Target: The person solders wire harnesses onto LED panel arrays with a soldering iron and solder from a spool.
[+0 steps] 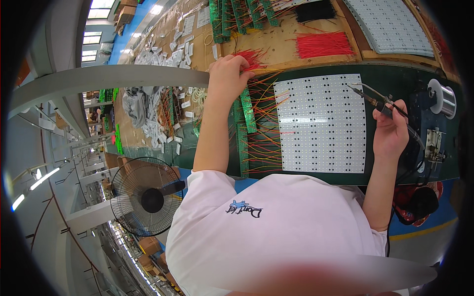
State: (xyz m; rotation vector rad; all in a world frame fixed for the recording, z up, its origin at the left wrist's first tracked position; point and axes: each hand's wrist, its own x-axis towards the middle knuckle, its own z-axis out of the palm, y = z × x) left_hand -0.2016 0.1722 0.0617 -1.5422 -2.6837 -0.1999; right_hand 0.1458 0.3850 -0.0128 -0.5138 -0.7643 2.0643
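Observation:
My left hand point(226, 76) reaches to the far side of the bench, beside a small heap of red wires point(253, 58). Its fingers are curled, and their tips are hidden, so what they hold cannot be made out. Just under its thumb runs a row of narrow green circuit boards point(247, 111) with red and yellow wires. Those wires fan out to the left edge of a large white LED panel point(321, 126), dotted with black spots. My right hand point(391, 130) grips a soldering iron point(379, 105), its tip raised over the panel's upper right corner.
A solder wire spool point(447, 98) stands at the right, near a small metal device point(434, 144). Beyond the bench lie a red wire bundle point(323, 44), stacked white panels point(390, 27) and green boards point(242, 15). A grey beam point(123, 76) crosses on the left, above a black fan point(152, 200).

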